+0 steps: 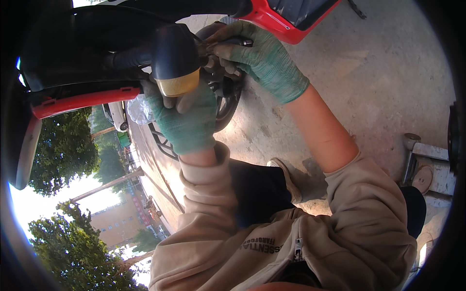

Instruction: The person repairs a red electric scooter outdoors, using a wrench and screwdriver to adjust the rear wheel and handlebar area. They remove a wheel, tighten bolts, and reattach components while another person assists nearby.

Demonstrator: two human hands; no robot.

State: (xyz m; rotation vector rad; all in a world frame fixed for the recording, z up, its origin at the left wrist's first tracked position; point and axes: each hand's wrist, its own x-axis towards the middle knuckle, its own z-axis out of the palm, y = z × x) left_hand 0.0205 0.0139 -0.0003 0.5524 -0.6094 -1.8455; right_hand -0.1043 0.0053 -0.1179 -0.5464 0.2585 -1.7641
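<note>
Both my hands wear green knit gloves with greyish fingers and reach into the front of a black and red two-wheeler (73, 43). A turn signal (175, 53) with a black housing and amber lens sticks out in front of my left hand (187, 121). The left fingers curl behind and below it, and the lamp hides what they grip. To its right, my right hand (267, 56) has its thumb and fingers pinched together at a cluster of small dark parts. What lies between those fingertips is too small to make out. A wheel (229, 109) shows below the hands.
A red body panel (276, 19) overhangs the right hand, and a red trim strip (87, 100) runs at left. On the concrete floor (359, 72) at right stands a worn metal frame (429, 167). Trees and a parked white car (116, 116) are farther off at left.
</note>
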